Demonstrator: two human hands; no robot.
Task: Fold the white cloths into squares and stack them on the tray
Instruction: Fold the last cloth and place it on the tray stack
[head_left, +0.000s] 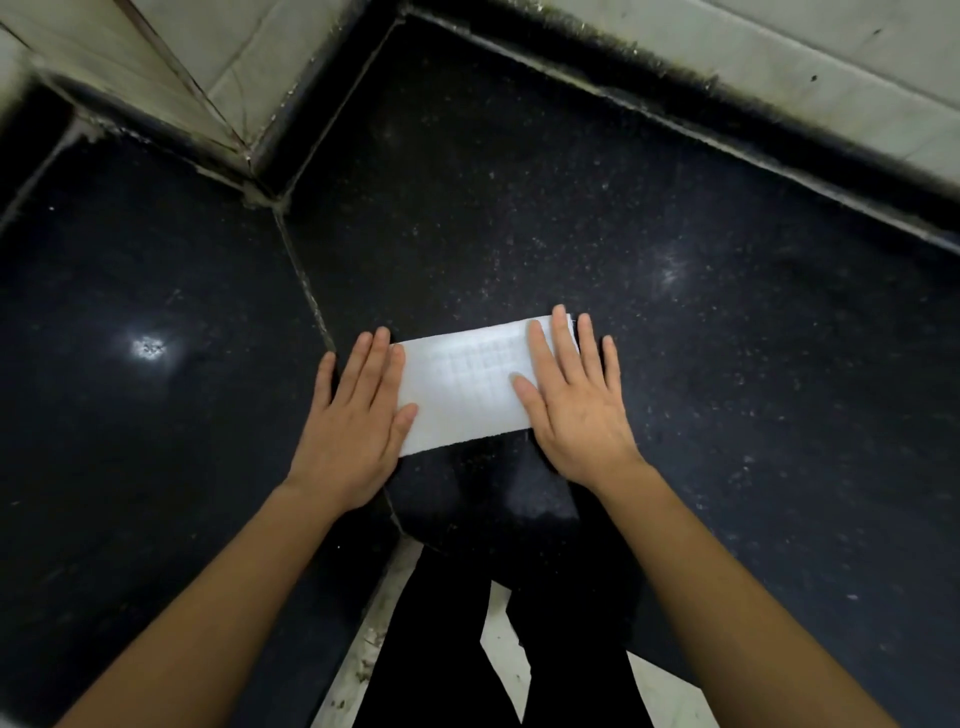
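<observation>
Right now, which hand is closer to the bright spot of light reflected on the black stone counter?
Left. The left hand lies flat at the left edge of the folded white cloth, the bright spot further left; the right hand rests on the cloth's right end.

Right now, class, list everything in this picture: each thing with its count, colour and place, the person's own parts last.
cloth: one, white, folded to a rectangle, flat on the counter between the hands.
counter: two slabs, black speckled, meeting at a seam left of the cloth.
wall: one, pale tiles, along the far edge.
floor: pale, bottom centre.
legs: two, in black, bottom centre.
left hand: one, flat, touching the cloth's left edge.
right hand: one, flat on the cloth's right end.
</observation>
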